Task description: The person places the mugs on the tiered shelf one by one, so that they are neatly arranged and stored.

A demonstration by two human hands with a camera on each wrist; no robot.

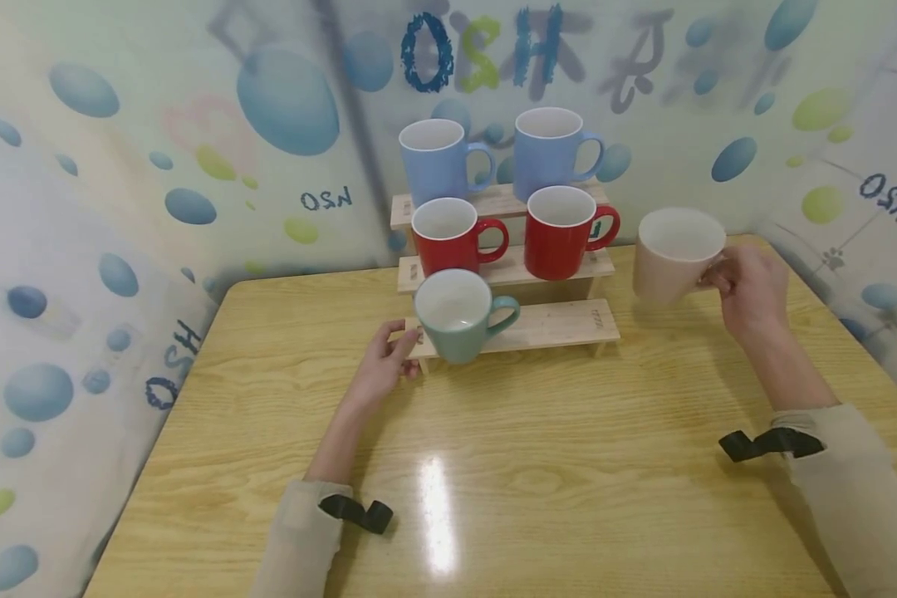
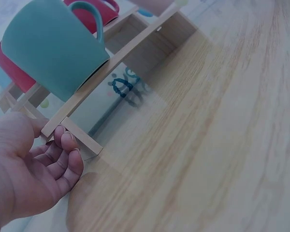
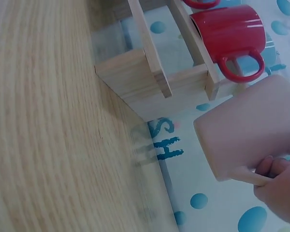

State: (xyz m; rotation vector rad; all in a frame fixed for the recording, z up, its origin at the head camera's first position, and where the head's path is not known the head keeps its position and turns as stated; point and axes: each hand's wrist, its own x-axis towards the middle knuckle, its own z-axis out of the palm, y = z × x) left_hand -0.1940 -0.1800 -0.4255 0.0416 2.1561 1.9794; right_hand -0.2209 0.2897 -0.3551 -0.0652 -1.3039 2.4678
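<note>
My right hand (image 1: 752, 286) holds a pale pink mug (image 1: 673, 262) by its handle, raised to the right of a three-step wooden rack (image 1: 549, 326). In the right wrist view the pink mug (image 3: 251, 128) is close to a red mug on the middle step. My left hand (image 1: 383, 359) grips the left end of the rack's bottom step, thumb on top. Its fingers curl by the rack's leg (image 2: 82, 136) in the left wrist view. A green mug (image 1: 456, 320) stands at the left of that step, its handle to the right.
Two red mugs (image 1: 446, 241) stand on the middle step and two blue mugs (image 1: 435, 162) on the top step, handles to the right. The rack stands on a wood-grain table (image 1: 538, 465). Behind it hangs a pale backdrop (image 1: 284, 208) with blue and green spots.
</note>
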